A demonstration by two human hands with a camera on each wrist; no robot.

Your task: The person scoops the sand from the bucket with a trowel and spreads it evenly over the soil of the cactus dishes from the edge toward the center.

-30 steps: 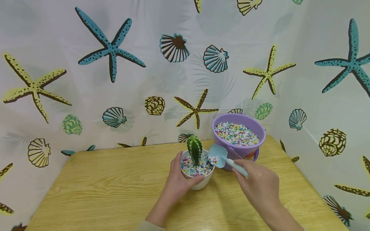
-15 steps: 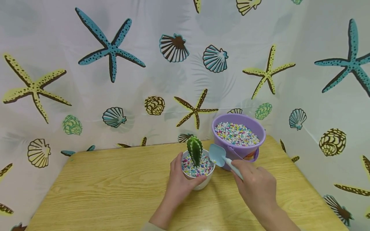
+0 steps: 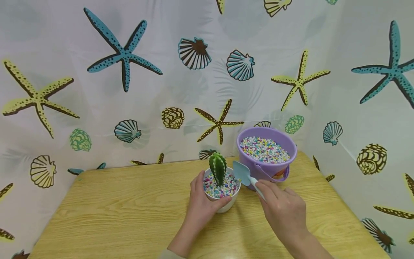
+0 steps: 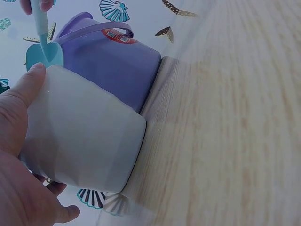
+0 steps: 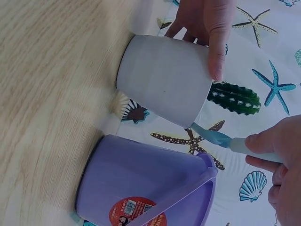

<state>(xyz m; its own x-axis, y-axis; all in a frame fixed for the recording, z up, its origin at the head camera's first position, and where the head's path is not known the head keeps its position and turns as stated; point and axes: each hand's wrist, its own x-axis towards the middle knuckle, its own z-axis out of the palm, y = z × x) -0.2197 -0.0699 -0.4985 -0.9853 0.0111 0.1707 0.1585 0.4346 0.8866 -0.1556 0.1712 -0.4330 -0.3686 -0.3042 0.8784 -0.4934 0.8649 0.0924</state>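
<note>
A green cactus (image 3: 218, 168) stands in a white pot (image 4: 87, 129) filled with small multicoloured pebbles (image 3: 223, 187). My left hand (image 3: 201, 203) grips the pot from its left and near side, with the thumb along the front of the rim. My right hand (image 3: 284, 210) holds a small light-blue shovel (image 3: 242, 173) by its handle. The shovel's tilted blade is at the pot's right rim, with a few yellow bits near its tip. In the right wrist view the tip of the shovel (image 5: 211, 136) meets the pot's rim.
Just behind and right of the pot stands a purple bucket (image 3: 258, 169), nearly full of the same pebbles, its handle (image 5: 174, 197) hanging down in front. The wooden table (image 3: 129, 208) runs back to a white curtain (image 3: 145, 104) printed with starfish and shells.
The pebbles on the shovel have gone into the pot, leaving a few bits on the blade. My right hand has shifted slightly left and steepened the shovel. My left hand stays on the pot.
</note>
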